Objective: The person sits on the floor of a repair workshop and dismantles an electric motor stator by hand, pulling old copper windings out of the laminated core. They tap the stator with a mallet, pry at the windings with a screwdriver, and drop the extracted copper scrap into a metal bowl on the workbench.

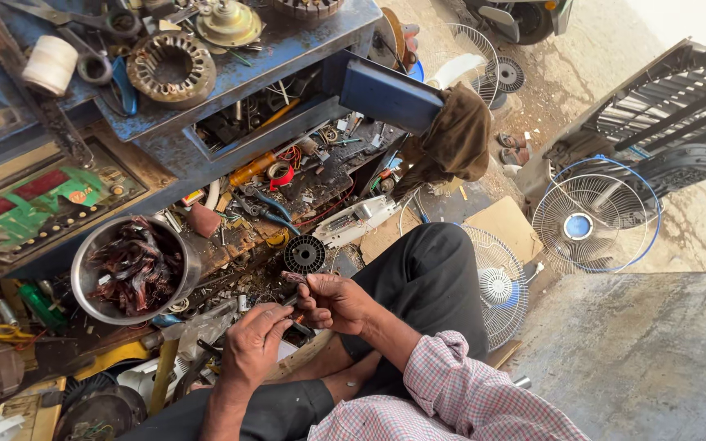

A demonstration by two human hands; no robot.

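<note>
The right hand [332, 300] is closed on a small dark part [294, 278], pinched at its fingertips and poking up and to the left, toward the cluttered floor just below the blue desk [288, 49]. The left hand [252, 343] sits lower and to the left, fingers curled; it seems to grip a thin dark tool [288, 302] whose long axis runs up-right toward the part, though I cannot tell for sure. The right hand is the nearer. A metal bowl of copper wire [132, 269] lies well to the left, a black toothed wheel [304, 254] just above the part.
</note>
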